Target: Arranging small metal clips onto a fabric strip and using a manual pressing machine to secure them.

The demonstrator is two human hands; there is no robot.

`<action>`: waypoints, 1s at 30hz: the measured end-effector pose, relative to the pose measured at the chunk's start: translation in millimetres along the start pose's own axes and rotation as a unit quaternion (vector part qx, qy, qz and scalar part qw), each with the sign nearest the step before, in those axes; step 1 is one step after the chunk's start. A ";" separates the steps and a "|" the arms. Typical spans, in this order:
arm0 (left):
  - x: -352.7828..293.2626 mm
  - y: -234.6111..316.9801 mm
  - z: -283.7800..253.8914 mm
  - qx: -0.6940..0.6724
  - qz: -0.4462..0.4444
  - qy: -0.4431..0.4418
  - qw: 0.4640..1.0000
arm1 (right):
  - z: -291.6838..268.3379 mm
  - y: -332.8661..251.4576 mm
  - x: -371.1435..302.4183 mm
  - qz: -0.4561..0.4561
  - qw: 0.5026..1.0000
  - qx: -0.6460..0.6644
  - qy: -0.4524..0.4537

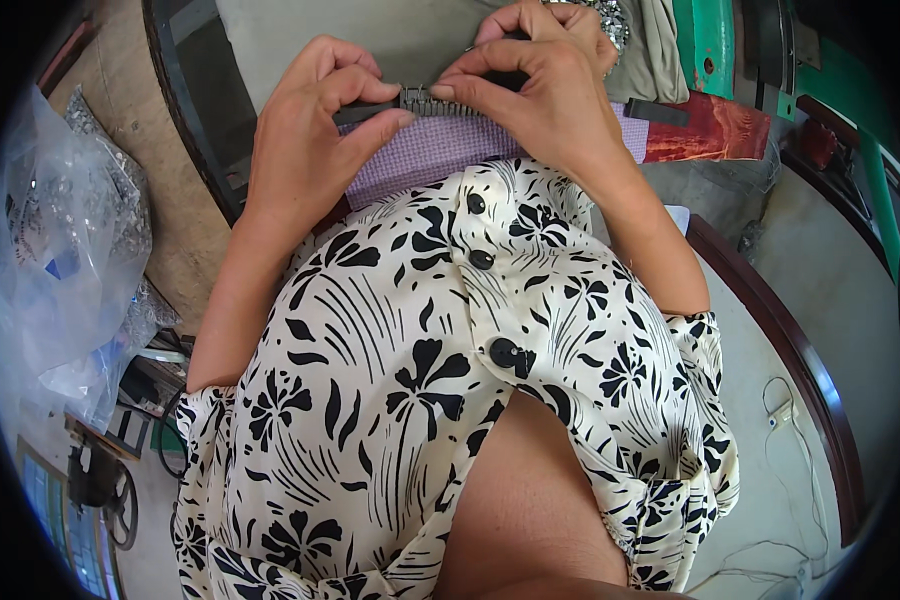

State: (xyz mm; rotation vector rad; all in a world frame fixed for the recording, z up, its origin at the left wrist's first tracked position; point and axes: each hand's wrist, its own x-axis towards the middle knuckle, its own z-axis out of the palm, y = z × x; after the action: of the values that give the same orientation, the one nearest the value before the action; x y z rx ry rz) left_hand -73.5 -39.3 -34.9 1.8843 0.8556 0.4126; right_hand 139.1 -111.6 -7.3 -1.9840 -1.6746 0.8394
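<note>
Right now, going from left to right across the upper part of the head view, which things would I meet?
Clear plastic bag, dark frame, left hand, row of small metal pieces, right hand, red patterned sheet, slanted green bar.

The head-worn fisheye looks steeply down over both hands [305, 130].

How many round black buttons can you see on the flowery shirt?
3. On the shirt, the upper button is highest in the picture, the middle button just below it, and the lower button above the neck opening. Folds may hide more.
</note>
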 end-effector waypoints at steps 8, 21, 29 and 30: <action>2.5 -1.7 2.0 -0.002 0.022 0.017 1.000 | -12.3 -6.1 -3.1 -0.002 1.000 -0.001 -0.002; -0.2 -1.9 1.4 0.012 0.029 0.021 0.999 | 0.4 38.5 -5.9 -0.174 0.979 0.015 0.105; 3.0 -1.2 2.2 0.004 0.032 0.018 0.999 | 5.8 48.9 -3.8 -0.321 0.924 0.019 0.209; 2.6 -1.9 2.5 0.007 0.027 0.020 0.999 | 2.2 43.9 -6.1 -0.322 0.923 0.023 0.207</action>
State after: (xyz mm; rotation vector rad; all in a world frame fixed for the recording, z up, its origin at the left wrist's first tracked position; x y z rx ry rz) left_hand -70.9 -38.6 -37.9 1.9202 0.8372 0.4793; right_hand 169.1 -126.2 -36.6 -1.3031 -1.8357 0.1951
